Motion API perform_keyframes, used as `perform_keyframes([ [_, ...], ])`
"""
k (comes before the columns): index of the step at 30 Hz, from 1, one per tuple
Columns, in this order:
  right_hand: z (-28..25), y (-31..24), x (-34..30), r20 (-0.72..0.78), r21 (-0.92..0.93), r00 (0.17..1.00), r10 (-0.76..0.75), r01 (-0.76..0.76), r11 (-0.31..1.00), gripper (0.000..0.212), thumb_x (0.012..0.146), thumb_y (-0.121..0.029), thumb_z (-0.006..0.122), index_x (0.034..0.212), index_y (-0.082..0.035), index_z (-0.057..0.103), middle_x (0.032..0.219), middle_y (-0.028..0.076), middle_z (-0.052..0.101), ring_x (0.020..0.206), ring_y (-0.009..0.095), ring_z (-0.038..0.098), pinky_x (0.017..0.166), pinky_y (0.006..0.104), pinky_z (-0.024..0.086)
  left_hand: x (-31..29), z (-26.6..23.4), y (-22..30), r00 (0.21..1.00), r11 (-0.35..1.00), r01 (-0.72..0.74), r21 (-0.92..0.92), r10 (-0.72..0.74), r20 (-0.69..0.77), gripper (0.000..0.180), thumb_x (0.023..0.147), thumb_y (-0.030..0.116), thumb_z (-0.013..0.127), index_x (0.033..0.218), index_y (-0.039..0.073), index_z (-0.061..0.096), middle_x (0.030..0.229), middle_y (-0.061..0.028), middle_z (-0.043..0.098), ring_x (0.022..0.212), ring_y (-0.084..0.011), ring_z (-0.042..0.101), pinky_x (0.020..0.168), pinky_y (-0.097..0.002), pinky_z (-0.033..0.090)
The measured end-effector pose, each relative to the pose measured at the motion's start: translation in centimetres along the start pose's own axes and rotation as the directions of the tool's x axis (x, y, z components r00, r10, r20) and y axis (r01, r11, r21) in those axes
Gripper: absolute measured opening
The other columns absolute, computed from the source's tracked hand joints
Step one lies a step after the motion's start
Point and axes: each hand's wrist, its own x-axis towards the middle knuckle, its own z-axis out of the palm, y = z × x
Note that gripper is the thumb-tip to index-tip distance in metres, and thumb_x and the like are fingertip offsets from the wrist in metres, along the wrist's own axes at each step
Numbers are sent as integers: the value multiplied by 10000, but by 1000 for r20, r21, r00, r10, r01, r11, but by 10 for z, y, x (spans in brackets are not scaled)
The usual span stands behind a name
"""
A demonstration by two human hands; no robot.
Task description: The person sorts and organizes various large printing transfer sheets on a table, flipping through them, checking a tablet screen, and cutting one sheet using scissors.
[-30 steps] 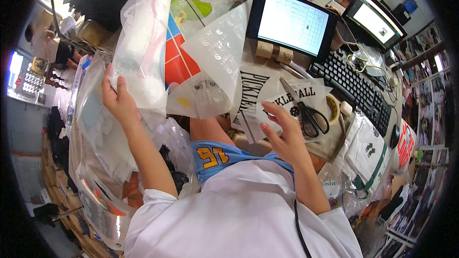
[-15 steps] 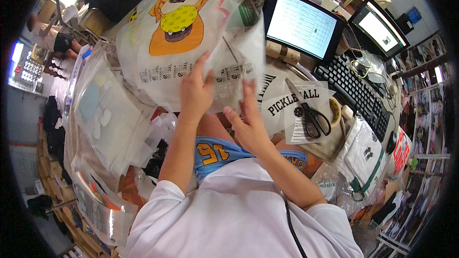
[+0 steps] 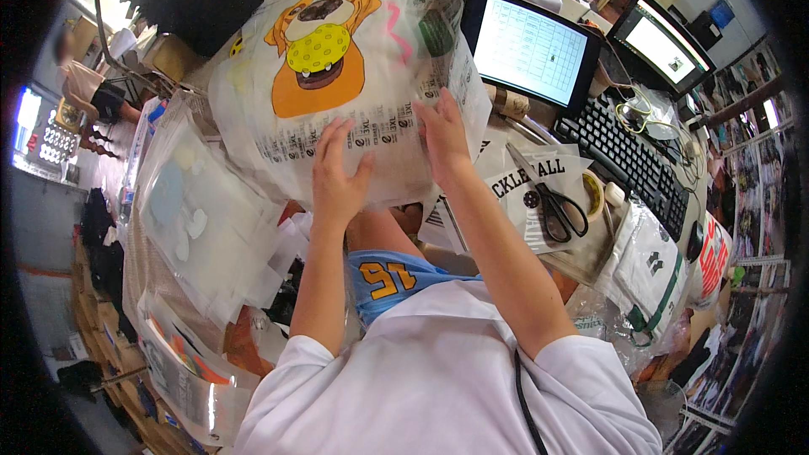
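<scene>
Printed film (image 3: pixel 341 88), top away (axis unclear)

To your right, you have a lit tablet (image 3: pixel 533 49), a black keyboard (image 3: pixel 624 154) with a monitor (image 3: pixel 661 38) beyond it, black-handled scissors (image 3: pixel 542 191) beside a yellow tape roll (image 3: pixel 596 194), and a dark mouse (image 3: pixel 695 240).
</scene>
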Motion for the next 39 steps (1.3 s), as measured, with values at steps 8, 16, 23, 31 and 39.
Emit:
perform_keyframes([
  [8, 18, -13, 44, 41, -135, 975, 219, -212, 968, 394, 798, -262, 679, 1078, -26, 534, 856, 42, 555, 611, 123, 485, 553, 281, 388, 2, -15, -2, 990, 999, 48, 13, -49, 133, 780, 723, 262, 746, 1368, 22, 378, 1403, -194, 394, 1313, -325, 360, 1080, -422, 285],
  [16, 60, -13, 78, 206, -587, 978, 39, 92, 805, 304, 793, -328, 637, 837, -30, 676, 704, 81, 605, 642, 221, 560, 594, 361, 445, 11, 6, 24, 966, 968, 16, 249, -79, 246, 1042, 633, 357, 799, 1441, 43, 221, 1465, -195, 289, 1357, -339, 286, 1076, -561, 206],
  [23, 134, -34, 27, 379, -744, 915, -139, 390, 542, 365, 865, -315, 539, 1021, -3, 647, 939, 242, 646, 924, 391, 612, 839, 416, 471, 18, -17, 1, 969, 979, 175, 101, -153, -194, 651, 744, 6, 652, 1337, -1, 382, 1269, -216, 520, 1136, -368, 533, 930, -404, 439],
  [31, 23, -47, -73, 317, -554, 399, -860, 814, 174, 549, 678, -119, 752, 1166, -9, 527, 1125, 188, 508, 1062, 352, 488, 942, 424, 395, 20, -27, -17, 921, 963, 249, -98, -267, -284, 441, 748, 12, 641, 1167, -29, 508, 1039, -205, 631, 956, -370, 623, 827, -407, 478],
  [39, 3, 10, -45, 100, -620, 900, -424, 390, 681, 651, 783, -81, 638, 1376, -30, 373, 1045, 239, 591, 958, 357, 589, 835, 403, 463, 16, -18, -19, 959, 976, 186, -112, -205, -195, 412, 768, 45, 648, 1148, -44, 514, 997, -182, 647, 928, -333, 635, 823, -392, 475],
])
